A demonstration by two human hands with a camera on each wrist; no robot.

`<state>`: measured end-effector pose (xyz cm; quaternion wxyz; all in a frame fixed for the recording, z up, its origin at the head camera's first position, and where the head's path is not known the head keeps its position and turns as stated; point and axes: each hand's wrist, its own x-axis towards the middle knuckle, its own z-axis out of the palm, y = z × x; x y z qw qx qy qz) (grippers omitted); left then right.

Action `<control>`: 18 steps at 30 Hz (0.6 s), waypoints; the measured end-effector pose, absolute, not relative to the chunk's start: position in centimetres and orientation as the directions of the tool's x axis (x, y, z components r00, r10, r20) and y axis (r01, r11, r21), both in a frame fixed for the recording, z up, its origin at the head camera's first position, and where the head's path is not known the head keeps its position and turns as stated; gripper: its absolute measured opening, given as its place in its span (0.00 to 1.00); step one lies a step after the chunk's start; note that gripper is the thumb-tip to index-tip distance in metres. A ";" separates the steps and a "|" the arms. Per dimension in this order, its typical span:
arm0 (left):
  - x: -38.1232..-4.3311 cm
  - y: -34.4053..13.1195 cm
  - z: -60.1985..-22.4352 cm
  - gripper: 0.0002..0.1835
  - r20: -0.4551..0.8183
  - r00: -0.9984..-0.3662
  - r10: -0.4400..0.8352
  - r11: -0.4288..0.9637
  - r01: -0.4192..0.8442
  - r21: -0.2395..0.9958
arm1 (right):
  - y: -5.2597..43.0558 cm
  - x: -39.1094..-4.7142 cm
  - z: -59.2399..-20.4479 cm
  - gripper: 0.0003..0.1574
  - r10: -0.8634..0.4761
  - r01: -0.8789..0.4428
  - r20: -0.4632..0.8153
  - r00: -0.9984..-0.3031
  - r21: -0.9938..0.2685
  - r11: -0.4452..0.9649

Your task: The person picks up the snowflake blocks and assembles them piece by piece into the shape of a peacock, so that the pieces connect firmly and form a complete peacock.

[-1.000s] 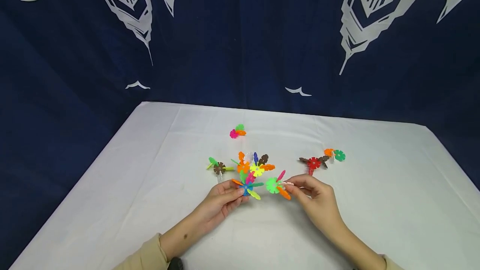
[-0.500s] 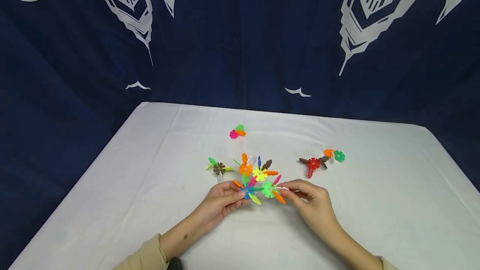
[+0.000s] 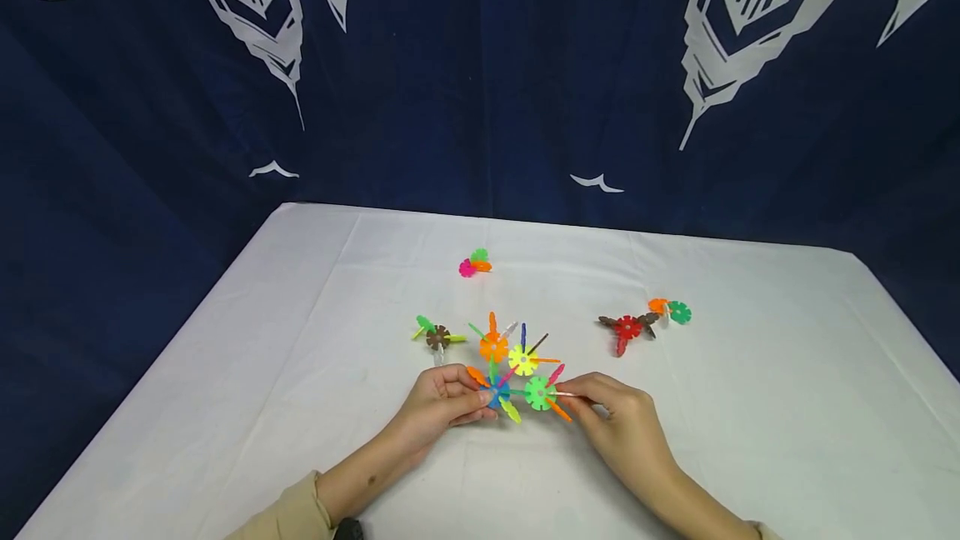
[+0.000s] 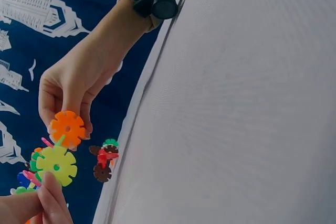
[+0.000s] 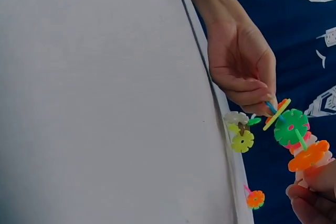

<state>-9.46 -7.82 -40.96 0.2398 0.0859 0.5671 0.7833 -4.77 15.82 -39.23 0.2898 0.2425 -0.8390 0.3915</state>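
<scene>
My left hand (image 3: pixel 438 400) pinches the blue snowflake disc (image 3: pixel 497 395) of a multicoloured cluster of interlocking plastic discs. Above the blue one, its orange disc (image 3: pixel 492 347) and yellow disc (image 3: pixel 523 360) face me, with other discs sticking out edge-on. From the right, my right hand (image 3: pixel 621 415) pinches a white disc slotted into a light green disc (image 3: pixel 539 393), which also carries pink and orange discs. A dark green disc (image 5: pixel 292 128) spans edge-on between blue and light green in the head view, meeting both. Both hands hold the pieces above the white table.
On the table lie a brown-centred disc cluster (image 3: pixel 438 337) at left, a small pink, green and orange group (image 3: pixel 468 268) at the back, and a red and brown cluster (image 3: pixel 627 327) beside an orange and green group (image 3: pixel 679 312) at right. A dark blue curtain (image 3: pixel 480 107) hangs behind.
My right hand has moved left, bringing the light green disc from a gap up to the dark green one. The cluster has turned more face-on and come slightly nearer me.
</scene>
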 end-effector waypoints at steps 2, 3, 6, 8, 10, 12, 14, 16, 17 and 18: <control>-9.5 -7.8 -41.0 0.06 -0.138 -0.876 0.463 -0.234 -0.271 0.934 | 15.7 -4.7 -39.3 0.24 -0.186 -0.630 0.681 -0.709 -0.492 0.601; -9.4 -7.7 -41.0 0.05 -0.141 -0.879 0.456 -0.228 -0.268 0.936 | 15.6 -4.7 -39.3 0.24 -0.191 -0.631 0.683 -0.705 -0.481 0.609; -9.4 -7.6 -41.0 0.05 -0.141 -0.888 0.437 -0.216 -0.256 0.942 | 15.6 -4.7 -39.4 0.24 -0.206 -0.636 0.695 -0.689 -0.443 0.631; -9.3 -7.5 -41.0 0.05 -0.137 -0.894 0.426 -0.216 -0.247 0.945 | 15.5 -4.8 -39.5 0.24 -0.217 -0.642 0.704 -0.677 -0.419 0.642; -9.3 -7.5 -41.0 0.05 -0.132 -0.898 0.419 -0.221 -0.242 0.945 | 15.5 -4.8 -39.5 0.23 -0.226 -0.641 0.708 -0.669 -0.397 0.657; -9.2 -7.4 -41.0 0.05 -0.127 -0.900 0.416 -0.227 -0.238 0.944 | 15.5 -4.8 -39.4 0.23 -0.236 -0.633 0.703 -0.671 -0.379 0.675; -9.2 -7.4 -41.1 0.05 -0.121 -0.901 0.417 -0.230 -0.233 0.945 | 15.4 -4.8 -39.3 0.23 -0.244 -0.623 0.697 -0.674 -0.358 0.696; -9.2 -7.4 -41.1 0.05 -0.112 -0.901 0.419 -0.228 -0.223 0.948 | 15.4 -4.8 -39.3 0.23 -0.256 -0.613 0.689 -0.678 -0.338 0.714; -9.2 -7.3 -41.1 0.05 -0.107 -0.901 0.421 -0.224 -0.217 0.950 | 15.4 -4.9 -39.4 0.23 -0.262 -0.613 0.689 -0.676 -0.327 0.720; -9.2 -7.3 -41.1 0.05 -0.103 -0.901 0.422 -0.220 -0.212 0.952 | 15.4 -4.9 -39.4 0.23 -0.268 -0.615 0.692 -0.671 -0.317 0.722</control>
